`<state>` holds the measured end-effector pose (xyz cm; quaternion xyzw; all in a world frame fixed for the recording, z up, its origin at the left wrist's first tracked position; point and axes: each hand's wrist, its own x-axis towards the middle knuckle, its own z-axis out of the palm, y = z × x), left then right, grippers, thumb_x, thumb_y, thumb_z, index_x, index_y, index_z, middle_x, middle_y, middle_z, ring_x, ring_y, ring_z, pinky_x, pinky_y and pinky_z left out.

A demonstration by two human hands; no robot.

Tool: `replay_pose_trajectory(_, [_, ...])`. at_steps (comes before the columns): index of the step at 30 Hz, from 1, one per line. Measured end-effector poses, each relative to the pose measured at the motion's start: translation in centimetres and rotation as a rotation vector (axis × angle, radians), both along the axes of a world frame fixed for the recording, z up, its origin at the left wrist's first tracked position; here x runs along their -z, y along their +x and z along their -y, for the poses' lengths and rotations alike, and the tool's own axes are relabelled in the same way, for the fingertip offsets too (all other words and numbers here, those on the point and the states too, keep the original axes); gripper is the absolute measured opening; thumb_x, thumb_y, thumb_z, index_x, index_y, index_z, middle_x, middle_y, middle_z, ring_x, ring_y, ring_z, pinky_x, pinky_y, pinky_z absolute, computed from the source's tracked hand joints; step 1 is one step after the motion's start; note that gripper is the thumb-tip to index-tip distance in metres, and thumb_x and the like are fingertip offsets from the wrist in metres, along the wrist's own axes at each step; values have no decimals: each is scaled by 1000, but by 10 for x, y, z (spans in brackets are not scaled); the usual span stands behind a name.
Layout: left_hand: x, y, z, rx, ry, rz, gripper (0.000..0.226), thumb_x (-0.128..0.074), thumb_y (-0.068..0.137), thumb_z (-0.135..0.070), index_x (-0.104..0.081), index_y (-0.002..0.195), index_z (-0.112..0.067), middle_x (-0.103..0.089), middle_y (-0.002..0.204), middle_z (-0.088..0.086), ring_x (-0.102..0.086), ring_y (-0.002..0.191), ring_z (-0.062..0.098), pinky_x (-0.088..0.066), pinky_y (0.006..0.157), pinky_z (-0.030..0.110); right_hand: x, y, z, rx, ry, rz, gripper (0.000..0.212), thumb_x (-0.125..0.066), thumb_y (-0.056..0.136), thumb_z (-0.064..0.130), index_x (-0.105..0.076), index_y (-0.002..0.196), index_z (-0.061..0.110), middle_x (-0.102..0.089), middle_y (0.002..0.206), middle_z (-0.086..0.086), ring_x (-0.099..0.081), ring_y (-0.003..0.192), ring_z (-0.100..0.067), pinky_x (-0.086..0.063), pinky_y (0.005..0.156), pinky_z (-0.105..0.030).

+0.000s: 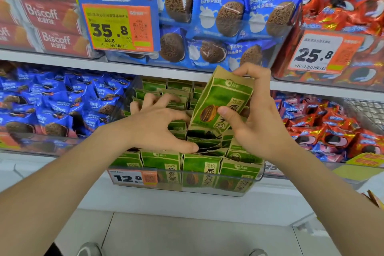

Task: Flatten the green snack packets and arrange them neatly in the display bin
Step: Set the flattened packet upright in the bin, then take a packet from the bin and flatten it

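Far left of the frame, the blue cookie packs (52, 100) sit heaped in their own section of the shelf. Moving in toward the middle, there's the price tag (128, 177) reading 12.8, stuck on the clear front wall of the display bin (207, 182). Over the bin comes the left hand (160, 124): fingers spread wide and bent, tips down on the tops of the green packets (162, 162) in the back rows, thumb reaching out toward the centre. It isn't closed round any of them, just resting on top. The front row stands upright against the clear wall, while the packets in the middle of the bin lean and overlap untidily.

Right of centre, the raised packet (220, 97) is up above the bin, tilted, its sunflower-seed picture facing the camera. The right hand (261, 122) has it pinched, thumb flat on the front face, fingers curled over the top edge and behind. Far right, the red cookie packs (332, 131) fill the neighbouring section.
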<state>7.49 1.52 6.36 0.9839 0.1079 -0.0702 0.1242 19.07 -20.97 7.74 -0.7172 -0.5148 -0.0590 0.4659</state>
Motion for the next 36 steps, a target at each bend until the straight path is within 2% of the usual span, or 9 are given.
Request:
replay_pose_trajectory(4, [2, 4, 1, -2, 61, -58, 99, -54, 65, -101, -36, 153, -58, -3, 165, -17, -1, 147, 27, -17, 118, 58, 11, 0, -10, 17, -105, 175, 58, -69, 99, 6, -36, 137, 35, -60, 126, 7, -61, 111, -9, -45, 85, -18])
replay_pose_trajectory(9, [-4, 9, 3, 11, 131, -208, 125, -54, 57, -106, -15, 164, -52, 14, 172, -6, 11, 154, 37, -3, 125, 61, 12, -2, -25, 70, -77, 326, 34, -67, 100, 2, -52, 126, 18, -58, 117, 1, -58, 97, -22, -49, 82, -37])
replay_pose_trajectory(15, [1, 9, 2, 43, 133, -124, 118, -52, 56, -107, -24, 159, -56, 6, 164, -19, 1, 148, 33, -11, 122, 59, 14, 20, -27, 164, -378, 244, 33, -81, 88, 13, -51, 96, 24, -62, 80, 7, -61, 75, -20, -55, 71, -48])
replay_pose_trajectory(19, [4, 6, 4, 31, 126, -84, 116, -48, 58, -107, -27, 159, -54, 1, 162, -18, -2, 144, 29, -13, 119, 55, 17, 16, -36, 136, -327, 356, 18, -74, 92, 6, -67, 96, 22, -72, 82, 6, -70, 78, -23, -59, 74, -45])
replay_pose_trajectory(23, [5, 5, 5, 30, 121, -38, 112, -50, 58, -102, -23, 159, -60, -4, 161, -17, -5, 143, 27, -19, 115, 52, 22, 19, -49, 138, -624, 339, 22, -74, 91, 6, -71, 97, 27, -72, 83, 4, -69, 80, -21, -61, 76, -43])
replay_pose_trajectory(26, [2, 4, 5, 37, 109, -37, 106, -57, 62, -94, -26, 157, -59, -7, 162, -13, -6, 142, 28, -18, 114, 54, 17, 15, -47, 102, -550, 255, 35, -80, 92, 16, -62, 117, 31, -74, 98, 3, -72, 93, -19, -62, 83, -45])
replay_pose_trajectory(28, [0, 1, 5, 47, 85, -54, 106, -59, 65, -92, -23, 159, -59, -5, 164, -14, -3, 145, 27, -15, 119, 58, 6, 7, -38, 10, -489, 148, 31, -86, 88, 26, -63, 108, 31, -72, 104, 12, -68, 102, -8, -57, 95, -39])
replay_pose_trajectory(32, [-3, -7, 6, 58, 35, -58, 114, -51, 61, -106, -20, 161, -58, 0, 167, -19, 5, 151, 22, -7, 124, 61, -10, -1, -17, -66, -772, 103, 28, -91, 78, 45, -76, 102, 41, -69, 121, 19, -58, 121, -5, -44, 108, -35])
replay_pose_trajectory(36, [0, -15, 13, 83, 75, 17, 120, -46, 57, -110, -21, 160, -53, -11, 166, -11, -7, 148, 25, -11, 123, 55, -3, 1, -20, 15, -710, 303, 24, -89, 82, 44, -76, 101, 36, -69, 111, 13, -60, 110, -12, -49, 101, -38])
